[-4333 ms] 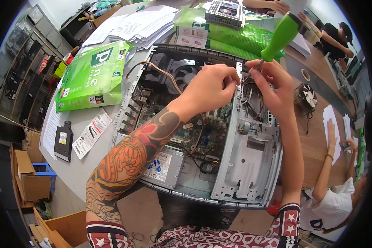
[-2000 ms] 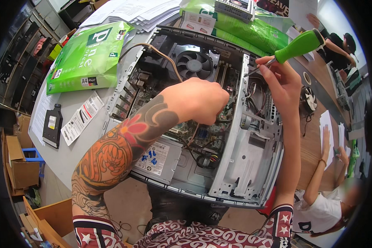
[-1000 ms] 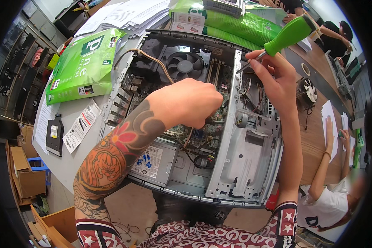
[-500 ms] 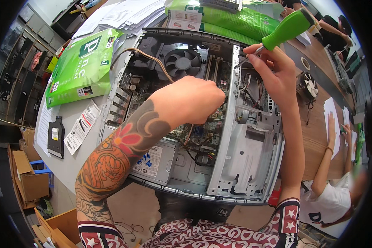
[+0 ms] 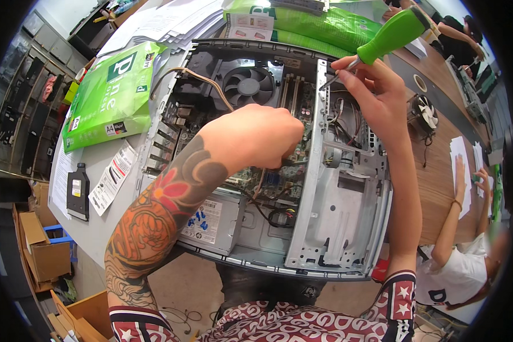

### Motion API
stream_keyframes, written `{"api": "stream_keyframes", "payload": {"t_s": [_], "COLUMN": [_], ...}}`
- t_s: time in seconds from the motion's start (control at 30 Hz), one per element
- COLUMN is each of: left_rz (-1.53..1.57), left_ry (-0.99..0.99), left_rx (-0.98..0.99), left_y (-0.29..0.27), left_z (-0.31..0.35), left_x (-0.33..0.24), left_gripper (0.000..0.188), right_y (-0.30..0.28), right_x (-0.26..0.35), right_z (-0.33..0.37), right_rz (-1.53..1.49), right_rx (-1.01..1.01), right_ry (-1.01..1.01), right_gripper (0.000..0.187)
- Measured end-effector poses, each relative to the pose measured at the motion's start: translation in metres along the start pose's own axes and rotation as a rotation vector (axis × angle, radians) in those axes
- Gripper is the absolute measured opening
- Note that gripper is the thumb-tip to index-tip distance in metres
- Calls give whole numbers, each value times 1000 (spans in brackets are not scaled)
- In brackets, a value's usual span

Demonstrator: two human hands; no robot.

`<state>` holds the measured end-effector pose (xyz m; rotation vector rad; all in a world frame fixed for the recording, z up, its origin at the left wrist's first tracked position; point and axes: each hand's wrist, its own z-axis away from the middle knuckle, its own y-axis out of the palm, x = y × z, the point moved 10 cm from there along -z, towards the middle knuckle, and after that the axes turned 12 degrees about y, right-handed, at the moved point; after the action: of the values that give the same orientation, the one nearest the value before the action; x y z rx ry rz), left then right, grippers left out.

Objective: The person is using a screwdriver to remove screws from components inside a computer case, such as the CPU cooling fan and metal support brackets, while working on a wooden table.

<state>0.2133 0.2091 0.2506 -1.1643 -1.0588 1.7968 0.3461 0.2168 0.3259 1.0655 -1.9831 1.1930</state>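
Note:
An opened desktop computer case (image 5: 262,256) lies flat on the table before me. My left hand (image 5: 268,134) is closed over the circuit board (image 5: 293,188) inside it; what its fingers grip is hidden. A thin brown cable (image 5: 211,84) runs under that hand. My right hand (image 5: 376,94), at the case's upper right, holds a green-handled screwdriver (image 5: 390,37) between thumb and fingers. Its shaft slants down to the left, toward the metal drive bracket (image 5: 320,114). A black fan (image 5: 248,85) sits above my left hand, and a labelled power supply (image 5: 211,225) is at lower left.
A green paper pack (image 5: 105,102), a black slim part (image 5: 78,191) and a printed card (image 5: 114,176) lie to the left. Paper stacks (image 5: 176,25) and more green packs (image 5: 319,28) border the back. At right are a loose fan (image 5: 424,114) and a co-worker's hands (image 5: 460,179).
My left hand has shifted slightly left and stays closed. The screwdriver, still in my right hand, has moved a little left in view, as has the case.

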Motion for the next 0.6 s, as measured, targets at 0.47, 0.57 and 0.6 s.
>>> {"api": "stream_keyframes", "payload": {"t_s": [0.47, 0.57, 0.6], "left_rz": [37, 40, 51], "left_ry": [17, 10, 4], "left_rx": [57, 58, 60], "left_y": [4, 4, 3], "left_z": [-2, 0, 2], "left_x": [-2, -2, -2], "left_gripper": [8, 7, 6], "right_y": [-7, -4, -3], "right_x": [-13, -6, -5], "right_z": [-4, -4, -3], "right_rz": [-28, -26, -30], "right_rx": [-65, -57, -54], "right_ry": [80, 41, 37], "right_gripper": [7, 7, 7]}}
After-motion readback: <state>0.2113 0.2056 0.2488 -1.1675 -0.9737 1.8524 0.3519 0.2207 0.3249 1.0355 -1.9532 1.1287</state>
